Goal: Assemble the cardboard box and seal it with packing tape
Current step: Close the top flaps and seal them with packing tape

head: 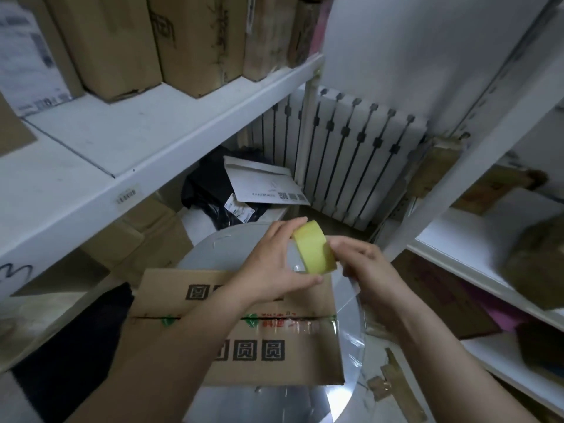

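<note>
Head view. Holds a yellow tape roll (316,248) in the left grip (274,264), fingers over the top, thumb beneath. Pinches the roll's right side with the right grip (369,270), thumb on the tape's face. Carries it just above the far edge of the cardboard box (238,346), lying flaps-closed on the round grey table (219,248), glossy strip along its centre seam. Faces a white radiator (351,154) beside a shelf (152,132) of cartons.

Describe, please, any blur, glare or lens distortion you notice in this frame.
Head view: wide-angle distortion slants the white shelf post; motion blur smears the right-hand carton; glare streaks the clear tape on the cardboard box; the yellow tape roll looks sharpest.
</note>
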Demonstrator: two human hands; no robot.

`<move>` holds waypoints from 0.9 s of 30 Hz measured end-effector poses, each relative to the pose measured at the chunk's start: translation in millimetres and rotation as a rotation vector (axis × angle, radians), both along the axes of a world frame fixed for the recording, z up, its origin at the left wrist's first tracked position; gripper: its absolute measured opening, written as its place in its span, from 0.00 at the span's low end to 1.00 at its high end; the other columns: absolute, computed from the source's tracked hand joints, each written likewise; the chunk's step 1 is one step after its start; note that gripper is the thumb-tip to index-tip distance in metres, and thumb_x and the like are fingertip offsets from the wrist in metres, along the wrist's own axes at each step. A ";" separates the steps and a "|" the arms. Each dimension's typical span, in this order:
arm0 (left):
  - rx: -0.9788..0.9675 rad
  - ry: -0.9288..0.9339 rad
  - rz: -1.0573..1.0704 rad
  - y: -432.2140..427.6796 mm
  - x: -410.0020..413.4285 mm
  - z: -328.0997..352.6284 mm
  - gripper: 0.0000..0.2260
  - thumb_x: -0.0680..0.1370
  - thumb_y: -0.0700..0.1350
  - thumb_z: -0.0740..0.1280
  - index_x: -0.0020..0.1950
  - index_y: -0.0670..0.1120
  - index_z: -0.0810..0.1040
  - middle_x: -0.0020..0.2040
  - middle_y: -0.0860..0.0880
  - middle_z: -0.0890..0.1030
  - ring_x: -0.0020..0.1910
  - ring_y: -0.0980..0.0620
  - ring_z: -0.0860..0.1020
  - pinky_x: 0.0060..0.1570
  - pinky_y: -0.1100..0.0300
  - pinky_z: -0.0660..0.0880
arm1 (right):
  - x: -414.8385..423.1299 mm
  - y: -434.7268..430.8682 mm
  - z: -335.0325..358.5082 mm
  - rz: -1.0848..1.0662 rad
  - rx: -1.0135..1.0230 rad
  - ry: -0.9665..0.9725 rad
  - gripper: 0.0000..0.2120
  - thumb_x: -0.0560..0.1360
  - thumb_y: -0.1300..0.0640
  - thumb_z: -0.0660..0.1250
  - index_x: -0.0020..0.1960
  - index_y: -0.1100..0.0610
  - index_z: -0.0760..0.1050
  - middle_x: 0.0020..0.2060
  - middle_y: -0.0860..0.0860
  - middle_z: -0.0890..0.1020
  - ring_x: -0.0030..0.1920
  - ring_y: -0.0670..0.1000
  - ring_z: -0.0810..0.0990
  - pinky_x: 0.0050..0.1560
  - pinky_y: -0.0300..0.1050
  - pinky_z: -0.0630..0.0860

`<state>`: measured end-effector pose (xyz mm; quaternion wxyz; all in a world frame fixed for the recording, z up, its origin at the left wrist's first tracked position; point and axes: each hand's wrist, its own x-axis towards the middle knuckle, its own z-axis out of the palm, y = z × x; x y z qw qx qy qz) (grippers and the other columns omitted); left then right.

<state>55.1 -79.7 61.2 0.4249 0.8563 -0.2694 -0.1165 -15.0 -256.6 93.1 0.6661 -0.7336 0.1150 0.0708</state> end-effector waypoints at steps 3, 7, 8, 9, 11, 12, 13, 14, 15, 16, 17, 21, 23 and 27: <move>-0.286 0.299 0.060 7.6 -4.0 8.1 0.37 0.59 0.61 0.78 0.66 0.61 0.70 0.62 0.57 0.75 0.62 0.58 0.74 0.60 0.58 0.73 | -15.5 4.2 13.0 0.041 -0.056 -0.055 0.18 0.71 0.54 0.56 0.53 0.48 0.83 0.48 0.44 0.84 0.50 0.42 0.79 0.52 0.47 0.70; -0.401 0.430 0.087 14.9 -5.9 7.5 0.32 0.63 0.61 0.77 0.65 0.60 0.73 0.62 0.57 0.77 0.62 0.56 0.75 0.61 0.54 0.74 | -26.8 12.8 14.2 0.134 -0.185 -0.136 0.15 0.72 0.62 0.63 0.53 0.47 0.80 0.50 0.44 0.83 0.57 0.47 0.78 0.58 0.47 0.72; -0.388 0.398 0.084 16.2 -7.5 7.0 0.30 0.65 0.62 0.75 0.65 0.60 0.73 0.63 0.57 0.76 0.64 0.56 0.74 0.62 0.52 0.74 | -28.3 15.5 13.1 0.129 -0.191 -0.150 0.13 0.75 0.63 0.65 0.53 0.47 0.80 0.50 0.45 0.83 0.56 0.48 0.79 0.58 0.47 0.73; -0.351 0.309 0.075 17.1 -9.8 6.9 0.27 0.68 0.63 0.72 0.65 0.61 0.73 0.65 0.57 0.75 0.65 0.58 0.73 0.64 0.51 0.73 | -29.4 18.1 12.3 0.121 -0.180 -0.156 0.12 0.77 0.63 0.65 0.54 0.48 0.80 0.50 0.47 0.83 0.56 0.50 0.80 0.58 0.48 0.74; -0.206 0.009 0.027 19.6 -15.4 7.3 0.23 0.74 0.62 0.65 0.67 0.59 0.73 0.67 0.59 0.73 0.66 0.62 0.69 0.66 0.53 0.70 | -30.5 22.6 11.5 0.103 -0.130 -0.140 0.13 0.78 0.64 0.65 0.57 0.50 0.79 0.50 0.50 0.84 0.55 0.52 0.81 0.57 0.48 0.76; -0.148 -0.129 -0.006 21.0 -18.5 6.8 0.24 0.75 0.62 0.63 0.70 0.56 0.72 0.68 0.58 0.72 0.67 0.63 0.68 0.67 0.54 0.69 | -31.3 24.9 11.4 0.091 -0.078 -0.130 0.14 0.78 0.66 0.64 0.58 0.51 0.79 0.50 0.51 0.84 0.55 0.52 0.81 0.54 0.45 0.77; -0.117 -0.237 -0.037 22.5 -21.9 7.8 0.25 0.76 0.61 0.62 0.72 0.54 0.71 0.69 0.57 0.71 0.69 0.61 0.67 0.68 0.54 0.68 | -32.1 27.7 12.5 0.076 -0.027 -0.128 0.14 0.78 0.67 0.63 0.59 0.53 0.78 0.50 0.51 0.84 0.54 0.51 0.82 0.52 0.43 0.78; -0.092 -0.353 -0.062 24.7 -24.0 7.2 0.27 0.77 0.60 0.63 0.73 0.51 0.70 0.71 0.54 0.70 0.70 0.57 0.67 0.68 0.53 0.69 | -33.0 30.1 13.7 0.056 0.015 -0.128 0.15 0.78 0.68 0.63 0.60 0.54 0.78 0.51 0.52 0.85 0.54 0.51 0.82 0.52 0.41 0.78; -0.076 -0.488 -0.091 26.8 -25.2 5.1 0.27 0.77 0.58 0.65 0.73 0.48 0.70 0.71 0.51 0.70 0.70 0.53 0.68 0.67 0.52 0.70 | -33.5 32.3 14.5 0.033 0.048 -0.126 0.15 0.78 0.68 0.63 0.60 0.55 0.78 0.51 0.54 0.85 0.54 0.52 0.82 0.52 0.42 0.78; -0.048 -0.627 -0.123 29.0 -26.5 3.1 0.27 0.77 0.55 0.67 0.73 0.45 0.70 0.71 0.48 0.71 0.70 0.49 0.69 0.66 0.51 0.71 | -33.9 34.7 15.0 0.014 0.083 -0.123 0.15 0.78 0.68 0.63 0.61 0.56 0.78 0.51 0.55 0.85 0.54 0.53 0.82 0.54 0.44 0.78; -0.020 -0.744 -0.156 31.0 -27.4 0.9 0.26 0.77 0.53 0.68 0.72 0.44 0.71 0.71 0.45 0.71 0.70 0.47 0.69 0.66 0.50 0.71 | -34.0 36.2 15.5 -0.001 0.117 -0.124 0.14 0.78 0.67 0.63 0.61 0.57 0.78 0.51 0.57 0.85 0.53 0.54 0.82 0.56 0.46 0.78; 0.031 -0.994 -0.207 36.5 -30.8 -0.9 0.23 0.78 0.49 0.68 0.71 0.44 0.72 0.71 0.45 0.73 0.71 0.46 0.69 0.70 0.48 0.66 | -32.1 42.2 16.6 -0.058 0.282 -0.096 0.13 0.77 0.66 0.63 0.61 0.63 0.77 0.53 0.65 0.82 0.53 0.59 0.81 0.59 0.54 0.75; 0.025 -0.983 -0.204 39.7 -29.9 0.3 0.22 0.78 0.49 0.68 0.71 0.45 0.72 0.71 0.46 0.72 0.72 0.46 0.68 0.69 0.47 0.67 | -30.7 45.1 17.1 -0.081 0.365 -0.091 0.14 0.77 0.66 0.62 0.62 0.65 0.77 0.49 0.63 0.82 0.50 0.57 0.80 0.57 0.52 0.76; -0.037 -0.808 -0.121 41.5 -28.9 4.8 0.22 0.79 0.49 0.67 0.72 0.44 0.71 0.72 0.44 0.70 0.69 0.45 0.70 0.64 0.47 0.73 | -26.9 51.2 22.3 -0.170 0.580 -0.059 0.12 0.78 0.67 0.60 0.58 0.68 0.77 0.41 0.59 0.79 0.42 0.52 0.79 0.46 0.44 0.81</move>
